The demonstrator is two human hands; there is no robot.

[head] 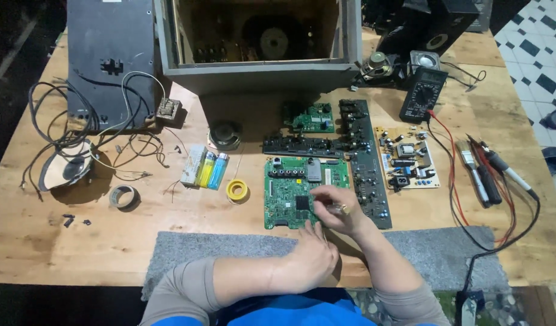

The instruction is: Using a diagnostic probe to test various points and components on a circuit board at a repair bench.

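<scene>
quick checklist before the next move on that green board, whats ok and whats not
1. Green board flat on the table: ok, it lies flat just beyond the grey mat.
2. Right hand on the board: ok, its fingers rest at the board's right edge.
3. Left hand placed: ok, it sits at the board's near edge, over the mat.
4. Anything in either grip: cannot tell, the fingers hide it.
5. Meter and probes at hand: ok, they lie to the right, untouched.
6. Room around the board: not ok, the long dark board lies right against its right side and the yellow roll is close on the left.
</scene>
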